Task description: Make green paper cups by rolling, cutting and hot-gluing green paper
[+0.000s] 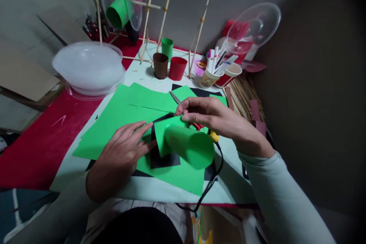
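My left hand lies flat with fingers stretched out on green paper sheets, its fingertips touching a green paper cup that lies on its side over black paper. My right hand pinches the upper edge of the green wrapping on that cup, fingers pressed together. Scissors with red handles lie under the right hand, the blade pointing up and left. A yellow-tipped tool with a black cord sits just right of the cup.
At the back stand a brown cup, a red cup, a green cup, wooden stick frames and cups of markers. Stacked clear plastic bowls sit at left, another clear bowl at right. Bamboo sticks lie right.
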A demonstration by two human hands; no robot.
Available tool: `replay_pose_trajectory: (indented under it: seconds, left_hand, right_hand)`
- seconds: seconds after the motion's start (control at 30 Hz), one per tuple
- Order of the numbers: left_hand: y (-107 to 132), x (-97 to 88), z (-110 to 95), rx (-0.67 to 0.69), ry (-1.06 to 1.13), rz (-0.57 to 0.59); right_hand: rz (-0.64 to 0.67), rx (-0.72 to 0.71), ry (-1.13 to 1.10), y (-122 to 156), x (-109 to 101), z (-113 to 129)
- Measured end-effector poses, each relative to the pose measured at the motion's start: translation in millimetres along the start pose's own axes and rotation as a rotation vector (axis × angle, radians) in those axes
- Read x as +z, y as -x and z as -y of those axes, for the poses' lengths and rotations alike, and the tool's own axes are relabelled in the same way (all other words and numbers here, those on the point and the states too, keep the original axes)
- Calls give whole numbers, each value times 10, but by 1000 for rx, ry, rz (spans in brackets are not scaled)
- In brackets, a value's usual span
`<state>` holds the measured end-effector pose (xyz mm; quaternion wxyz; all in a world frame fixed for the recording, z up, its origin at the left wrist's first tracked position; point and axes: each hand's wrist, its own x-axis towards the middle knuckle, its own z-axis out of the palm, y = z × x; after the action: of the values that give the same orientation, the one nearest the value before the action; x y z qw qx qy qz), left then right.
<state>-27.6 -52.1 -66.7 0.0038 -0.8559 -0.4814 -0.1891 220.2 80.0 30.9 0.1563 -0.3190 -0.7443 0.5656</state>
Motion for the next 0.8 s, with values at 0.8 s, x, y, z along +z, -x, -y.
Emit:
replay_pose_trajectory:
  seconds: [0.8]
  left_hand:
    - [-1045,-997,-768,-377,1394,-637]
  right_hand:
    - [-476,-354,-733,34,-114,600]
